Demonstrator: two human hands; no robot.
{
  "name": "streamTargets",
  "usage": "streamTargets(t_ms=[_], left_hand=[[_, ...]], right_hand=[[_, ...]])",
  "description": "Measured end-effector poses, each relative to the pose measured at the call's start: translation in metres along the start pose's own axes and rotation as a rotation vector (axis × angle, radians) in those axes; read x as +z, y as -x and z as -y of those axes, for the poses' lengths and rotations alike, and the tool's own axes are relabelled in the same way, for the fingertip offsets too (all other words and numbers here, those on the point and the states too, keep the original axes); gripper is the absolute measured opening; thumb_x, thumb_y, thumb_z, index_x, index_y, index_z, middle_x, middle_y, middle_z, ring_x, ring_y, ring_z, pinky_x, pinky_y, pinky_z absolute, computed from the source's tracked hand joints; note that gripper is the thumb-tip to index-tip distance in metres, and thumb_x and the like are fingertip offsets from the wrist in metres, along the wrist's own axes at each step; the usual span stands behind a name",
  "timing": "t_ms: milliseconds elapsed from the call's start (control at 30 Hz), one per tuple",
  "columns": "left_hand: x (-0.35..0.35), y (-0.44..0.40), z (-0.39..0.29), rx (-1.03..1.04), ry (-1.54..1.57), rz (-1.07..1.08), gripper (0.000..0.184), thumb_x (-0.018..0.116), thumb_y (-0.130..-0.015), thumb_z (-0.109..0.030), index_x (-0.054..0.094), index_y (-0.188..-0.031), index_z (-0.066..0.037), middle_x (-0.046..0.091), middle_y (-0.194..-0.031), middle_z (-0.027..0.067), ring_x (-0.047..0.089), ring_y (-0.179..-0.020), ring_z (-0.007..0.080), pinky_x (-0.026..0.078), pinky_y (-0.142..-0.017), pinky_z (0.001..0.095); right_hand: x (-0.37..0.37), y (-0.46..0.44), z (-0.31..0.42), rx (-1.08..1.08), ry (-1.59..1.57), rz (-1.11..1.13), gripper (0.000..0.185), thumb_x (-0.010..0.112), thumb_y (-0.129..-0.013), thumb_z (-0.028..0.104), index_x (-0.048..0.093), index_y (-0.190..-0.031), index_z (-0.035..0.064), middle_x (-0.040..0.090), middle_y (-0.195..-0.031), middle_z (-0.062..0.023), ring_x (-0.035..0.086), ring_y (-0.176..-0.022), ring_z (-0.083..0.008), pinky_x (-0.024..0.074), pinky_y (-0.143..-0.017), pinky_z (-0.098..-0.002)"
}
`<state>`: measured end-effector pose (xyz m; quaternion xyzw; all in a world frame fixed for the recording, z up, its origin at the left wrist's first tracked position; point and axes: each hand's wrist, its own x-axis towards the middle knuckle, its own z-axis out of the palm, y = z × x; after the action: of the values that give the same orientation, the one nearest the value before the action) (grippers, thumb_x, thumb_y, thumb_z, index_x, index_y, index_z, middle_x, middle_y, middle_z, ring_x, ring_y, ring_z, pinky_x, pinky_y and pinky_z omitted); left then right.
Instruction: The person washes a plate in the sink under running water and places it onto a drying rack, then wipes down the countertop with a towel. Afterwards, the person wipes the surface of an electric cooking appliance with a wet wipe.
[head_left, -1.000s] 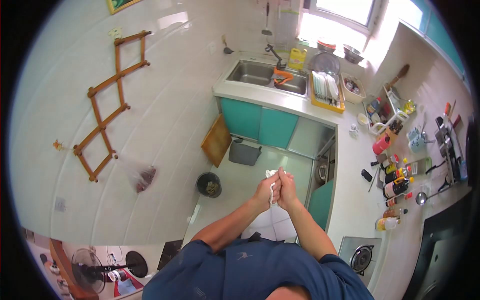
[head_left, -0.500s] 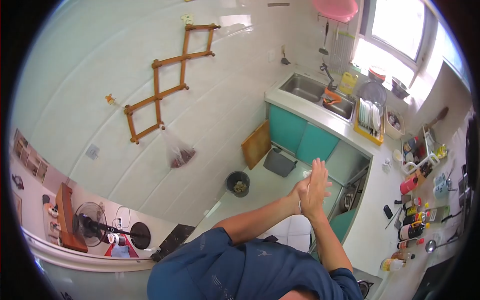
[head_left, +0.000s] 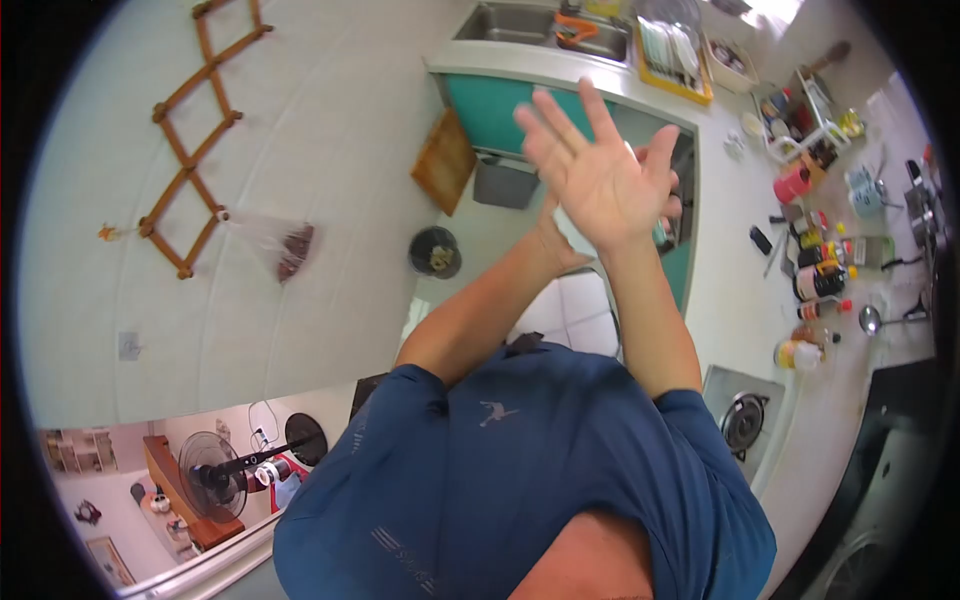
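Note:
My right hand (head_left: 612,190) is raised in front of me, fingers spread and its open side turned to the camera. Behind it is my left hand (head_left: 553,240), mostly hidden. A white tissue-like piece (head_left: 574,236) shows between the two, pressed by my left hand against the back of the right. What look like left fingertips come round the right hand's far edge, below the thumb.
A double sink (head_left: 505,25) and a yellow dish rack (head_left: 675,85) with plates are at the back. Bottles (head_left: 820,280) and a gas burner (head_left: 745,425) line the right counter. A dark bin (head_left: 434,253) and a wooden board (head_left: 443,163) stand on the left.
The palms were pressed together; now my right hand is spread open, with my left behind it. The view has tipped down and turned, so the window has left the picture.

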<state>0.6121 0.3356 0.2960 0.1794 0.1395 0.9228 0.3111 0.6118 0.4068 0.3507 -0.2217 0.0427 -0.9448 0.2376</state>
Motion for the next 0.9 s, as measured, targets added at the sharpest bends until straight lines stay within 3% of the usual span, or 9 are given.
streamTargets(t_ms=[67,233,300,367,500,567,700,867,900], left_hand=[[0.023,0.003,-0.002,-0.024,-0.005,-0.039,0.073,0.037,-0.109,-0.059,0.038,-0.16,-0.007,0.052,-0.157,0.0174,0.056,-0.139,0.0402,0.047,-0.115,0.0544],[0.012,-0.006,0.02,0.037,0.095,0.114,0.064,0.038,-0.111,-0.055,0.043,-0.159,-0.012,0.059,-0.148,0.0242,0.062,-0.129,0.0427,0.049,-0.112,0.0582],[0.013,-0.005,0.022,0.131,0.034,-0.227,0.06,0.04,-0.112,-0.05,0.047,-0.155,-0.01,0.061,-0.146,0.0201,0.063,-0.129,0.0378,0.051,-0.111,0.0537],[0.012,0.001,0.012,0.17,0.064,-0.32,0.058,0.041,-0.111,-0.048,0.048,-0.154,-0.009,0.062,-0.145,0.0176,0.064,-0.128,0.0354,0.051,-0.11,0.0506],[0.039,-0.005,0.004,0.244,-0.036,-0.282,0.047,0.037,-0.116,-0.038,0.049,-0.152,-0.01,0.063,-0.143,0.0096,0.063,-0.128,0.0277,0.05,-0.111,0.0445],[0.048,-0.018,0.022,0.373,-0.183,-0.554,0.048,0.031,-0.118,-0.038,0.049,-0.151,-0.009,0.06,-0.146,0.0087,0.061,-0.129,0.0263,0.049,-0.111,0.0435],[0.024,-0.029,0.029,0.488,-0.215,-0.649,0.051,0.03,-0.117,-0.041,0.05,-0.148,-0.005,0.057,-0.148,0.0106,0.06,-0.13,0.0257,0.048,-0.11,0.0422],[-0.006,-0.017,0.004,0.654,-0.419,-0.654,0.052,0.029,-0.116,-0.037,0.059,-0.135,0.001,0.071,-0.123,0.0172,0.069,-0.113,0.0299,0.057,-0.098,0.0452],[0.001,-0.005,-0.001,0.704,-0.601,-0.601,0.05,0.028,-0.116,-0.031,0.056,-0.139,0.004,0.067,-0.135,0.0196,0.066,-0.123,0.0289,0.053,-0.107,0.0431]], right_hand=[[0.003,-0.012,0.013,-0.026,-0.179,-0.004,0.093,0.053,-0.099,0.074,0.042,-0.155,0.0004,0.039,-0.161,-0.0311,0.031,-0.155,-0.0467,0.0253,-0.128,-0.0638],[0.007,-0.026,0.022,-0.226,-0.227,-0.064,0.076,0.058,-0.102,0.065,0.052,-0.141,0.0002,0.055,-0.144,-0.0276,0.046,-0.145,-0.045,0.0363,-0.124,-0.0626],[0.006,-0.032,0.024,-0.426,0.274,-0.217,0.07,0.057,-0.105,0.062,0.057,-0.137,-0.0003,0.062,-0.135,-0.0254,0.055,-0.136,-0.0453,0.0441,-0.118,-0.0631],[-0.007,-0.031,0.039,-0.446,0.342,-0.079,0.058,0.063,-0.106,0.047,0.06,-0.136,-0.0028,0.066,-0.133,-0.0251,0.057,-0.137,-0.0433,0.043,-0.12,-0.0576],[-0.028,-0.038,0.053,-1.218,2.305,-0.468,0.044,0.067,-0.095,0.011,0.06,-0.137,0.0022,0.068,-0.128,-0.0155,0.064,-0.124,-0.0345,0.0477,-0.111,-0.0494],[-0.039,-0.038,0.043,-1.051,2.663,-0.54,0.054,0.065,-0.091,0.002,0.055,-0.143,0.0034,0.065,-0.13,-0.018,0.06,-0.126,-0.0369,0.0466,-0.108,-0.0489],[-0.043,-0.028,0.035,-0.963,2.732,-0.513,0.057,0.064,-0.09,0.0,0.053,-0.145,0.0042,0.066,-0.13,-0.0189,0.058,-0.127,-0.0385,0.0455,-0.108,-0.0503],[-0.077,-0.024,0.09,-0.7,2.191,-0.852,0.055,0.064,-0.093,0.0,0.051,-0.146,0.0008,0.066,-0.135,-0.0242,0.064,-0.125,-0.0423,0.0505,-0.107,-0.047],[-0.08,-0.017,0.1,-0.675,2.103,-0.963,0.054,0.064,-0.094,0.0,0.051,-0.147,0.0007,0.066,-0.136,-0.0245,0.065,-0.125,-0.0413,0.0519,-0.107,-0.0453]])
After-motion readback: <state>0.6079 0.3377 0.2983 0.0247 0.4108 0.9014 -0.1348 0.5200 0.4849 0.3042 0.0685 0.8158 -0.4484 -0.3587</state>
